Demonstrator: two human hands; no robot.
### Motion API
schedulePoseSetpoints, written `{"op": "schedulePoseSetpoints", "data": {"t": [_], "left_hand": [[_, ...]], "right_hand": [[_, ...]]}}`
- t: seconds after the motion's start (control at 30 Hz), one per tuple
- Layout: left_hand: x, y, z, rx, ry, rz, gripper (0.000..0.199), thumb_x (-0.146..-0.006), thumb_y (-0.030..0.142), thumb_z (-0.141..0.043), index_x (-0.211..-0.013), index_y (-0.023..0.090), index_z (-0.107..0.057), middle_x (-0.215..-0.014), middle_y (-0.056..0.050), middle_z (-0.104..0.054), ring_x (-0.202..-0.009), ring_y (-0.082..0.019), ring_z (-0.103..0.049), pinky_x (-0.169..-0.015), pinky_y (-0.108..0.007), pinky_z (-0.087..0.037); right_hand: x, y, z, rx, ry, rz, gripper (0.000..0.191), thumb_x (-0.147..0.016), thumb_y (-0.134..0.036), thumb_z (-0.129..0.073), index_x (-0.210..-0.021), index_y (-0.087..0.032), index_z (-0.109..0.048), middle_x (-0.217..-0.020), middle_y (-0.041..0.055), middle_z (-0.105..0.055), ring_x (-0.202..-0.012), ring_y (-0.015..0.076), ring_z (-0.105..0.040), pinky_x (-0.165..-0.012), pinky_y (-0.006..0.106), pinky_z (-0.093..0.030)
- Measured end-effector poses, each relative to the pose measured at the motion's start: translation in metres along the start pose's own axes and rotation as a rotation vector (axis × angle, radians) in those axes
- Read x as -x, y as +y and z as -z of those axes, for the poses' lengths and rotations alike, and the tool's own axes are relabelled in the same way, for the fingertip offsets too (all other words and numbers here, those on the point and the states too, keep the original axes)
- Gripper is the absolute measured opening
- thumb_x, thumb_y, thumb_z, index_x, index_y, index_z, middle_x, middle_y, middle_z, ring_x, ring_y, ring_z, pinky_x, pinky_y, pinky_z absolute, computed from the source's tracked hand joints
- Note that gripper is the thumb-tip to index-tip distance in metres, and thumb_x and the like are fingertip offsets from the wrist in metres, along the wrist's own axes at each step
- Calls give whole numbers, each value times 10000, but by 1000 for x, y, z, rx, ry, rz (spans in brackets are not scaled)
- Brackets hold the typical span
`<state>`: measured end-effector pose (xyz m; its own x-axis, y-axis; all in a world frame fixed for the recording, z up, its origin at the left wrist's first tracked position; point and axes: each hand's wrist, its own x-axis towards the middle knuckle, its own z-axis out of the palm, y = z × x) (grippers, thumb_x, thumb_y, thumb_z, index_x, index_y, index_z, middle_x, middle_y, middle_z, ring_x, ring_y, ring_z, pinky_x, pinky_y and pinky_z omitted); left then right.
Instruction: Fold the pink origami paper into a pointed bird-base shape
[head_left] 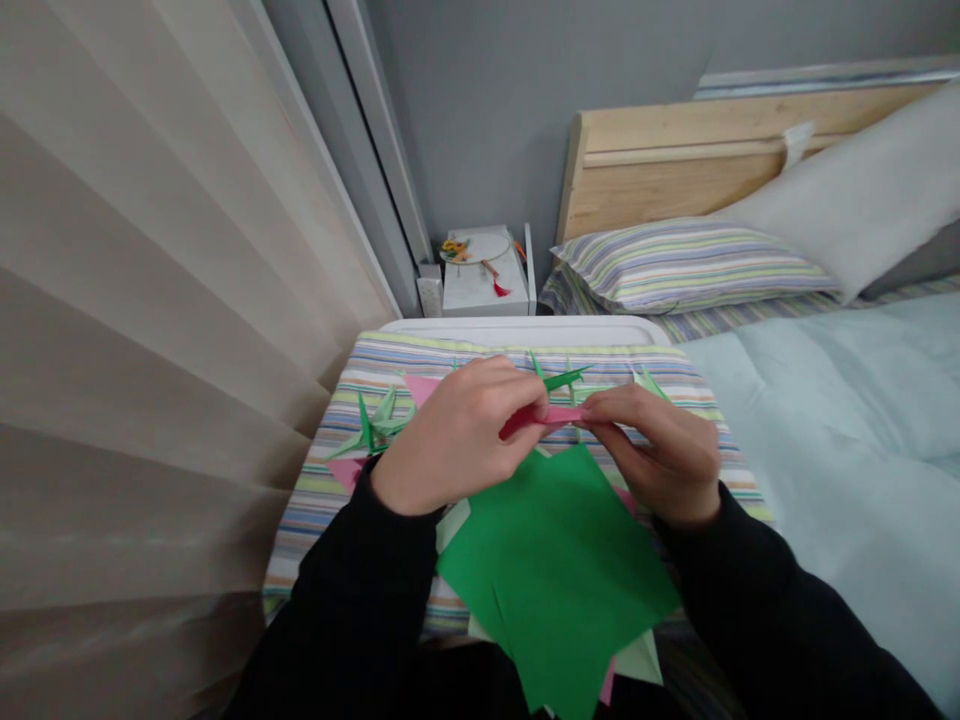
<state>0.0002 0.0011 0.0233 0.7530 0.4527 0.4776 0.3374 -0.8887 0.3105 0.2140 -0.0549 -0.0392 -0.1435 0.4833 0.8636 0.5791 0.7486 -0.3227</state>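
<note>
Between my two hands is a small folded piece of pink paper [559,414], held above the striped cloth. My left hand [472,425] pinches its left part, with the thumb and fingers closed on it. At its right end, the fingertips of my right hand [660,445] are pressed together on the paper. Below my hands lies a stack of green paper sheets [559,560], with pale green and pink corners sticking out beneath. Folded green paper cranes [371,428] stand to the left of my left hand, and another dark green folded piece [564,379] lies just behind the pink paper.
A striped cloth [300,540] covers the small white-edged table [525,328]. On the left hangs a pale curtain [172,330]. To the right is a bed with a light blue cover [840,430] and a striped pillow [697,265]. A white nightstand [480,295] holds a round fan with a red tassel.
</note>
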Motion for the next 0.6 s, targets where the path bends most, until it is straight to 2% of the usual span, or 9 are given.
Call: {"op": "schedulePoseSetpoints", "data": {"t": [0.13,0.27,0.6], "left_hand": [[1,-3,-2,36,53,7,158,-907,166,-743,-760,153,-688,-750,-31,-713,-743,-174,-635,-695,-309,-463],[1,-2,-3,60,72,35,248,-918,214,-755,-688,157,-683,-708,-32,-719,-705,-169,-646,-663,-306,-465],[0,3,4,30,15,96,309,-921,219,-741,-630,171,-651,-624,9,-691,-615,-137,-624,-613,-284,-425]], "right_hand": [[-1,-2,0,-8,-4,-12,176,-867,5,-748,-947,-150,-724,-870,102,-804,-809,184,-781,-776,291,-630],[-2,-5,1,-42,6,-73,171,-852,-17,-763,-914,-170,-721,-854,72,-806,-779,172,-781,-763,277,-637],[-1,-7,1,-102,-15,-159,175,-869,-48,-759,-912,-211,-710,-846,34,-798,-777,169,-771,-763,297,-634]]}}
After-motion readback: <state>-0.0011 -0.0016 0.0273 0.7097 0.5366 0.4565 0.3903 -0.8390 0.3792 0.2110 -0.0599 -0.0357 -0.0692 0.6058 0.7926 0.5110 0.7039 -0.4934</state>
